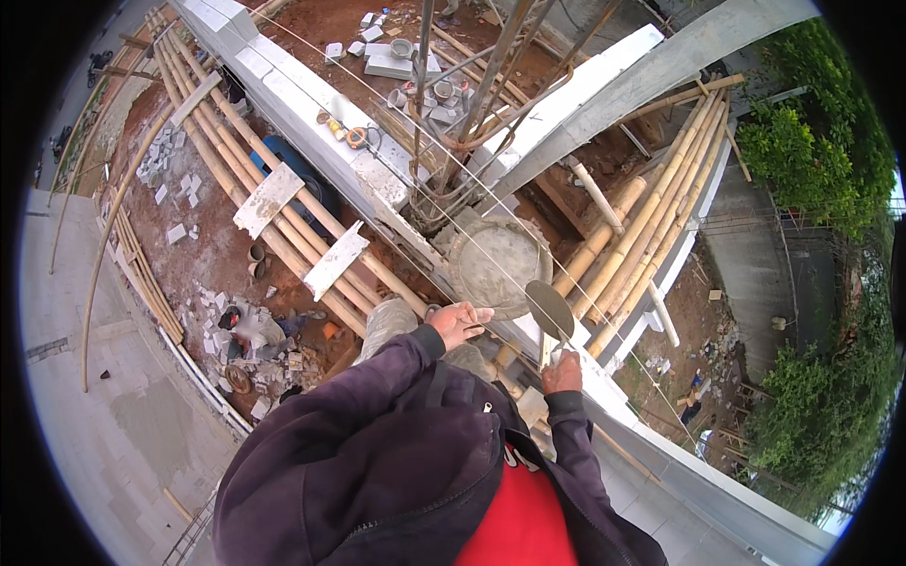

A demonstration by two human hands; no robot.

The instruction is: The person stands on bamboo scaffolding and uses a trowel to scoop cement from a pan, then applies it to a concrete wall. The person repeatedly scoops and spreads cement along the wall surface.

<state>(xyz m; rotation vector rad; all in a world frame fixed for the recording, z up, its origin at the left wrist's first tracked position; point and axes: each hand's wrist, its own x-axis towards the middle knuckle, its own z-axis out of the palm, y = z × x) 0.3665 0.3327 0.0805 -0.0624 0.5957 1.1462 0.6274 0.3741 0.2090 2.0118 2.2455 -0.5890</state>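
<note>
My right hand (563,372) is closed around the handle of a trowel (550,309) with a rounded grey blade. The blade is raised beside the right rim of a round mortar pan (546,259). Grey wet mortar (491,269) fills the pan, its surface fairly smooth. At the pan's near left edge, my left hand (460,324) is held with its fingers stretched out toward the right and nothing in them. Whether its fingertips touch the rim, I cannot tell. A thin white string (504,272) runs slantwise over the pan, close to the trowel.
White block walls (311,123) meet at a corner with upright steel bars (491,85). Bamboo scaffold poles (226,141) lie left, more bamboo (651,226) right. A tape measure and an orange-handled tool (357,138) rest on the wall. Far below, a person (257,332) is among rubble.
</note>
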